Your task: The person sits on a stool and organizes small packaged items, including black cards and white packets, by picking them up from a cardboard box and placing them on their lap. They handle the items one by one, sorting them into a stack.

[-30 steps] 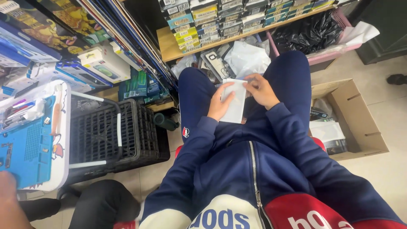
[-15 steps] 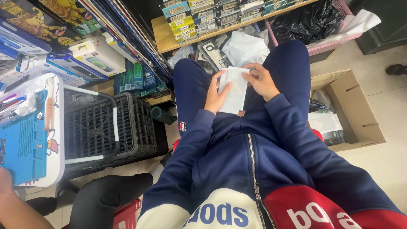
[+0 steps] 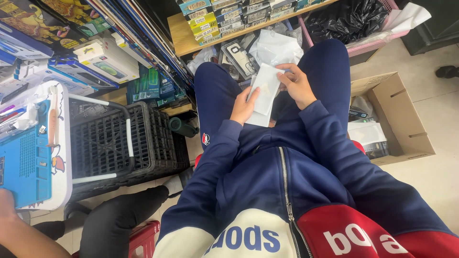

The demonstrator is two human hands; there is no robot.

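Item one, nearest: my navy zip jacket with white and red panels [image 3: 287, 191], sleeves running forward to both hands, which meet over my lap between my knees. Item two: left hand [image 3: 245, 104], grip closed flat along the lower left edge of a white flat packet [image 3: 264, 93], thumb on top, so the packet is propped up at a slant towards me. Item three: right hand [image 3: 297, 83], grip pinched narrow on the packet's upper right edge, fingertips at the flap end, which I judge is where it opens. The packet thus sits held in the air above my thighs, touching nothing else. Item four, to my left: a black plastic crate [image 3: 122, 143] on the floor, white handle bars across it, and beside it a blue and white tray [image 3: 28, 153] with another person's hand [image 3: 7, 205] at its near corner. Item five, to my right: an open cardboard box [image 3: 399, 119] on the floor, holding small packs within reach. Item six, farthest: a wooden shelf [image 3: 179, 33] carrying rows of small boxes, with loose clear bags [image 3: 275, 48] heaped on the floor beyond my knees.
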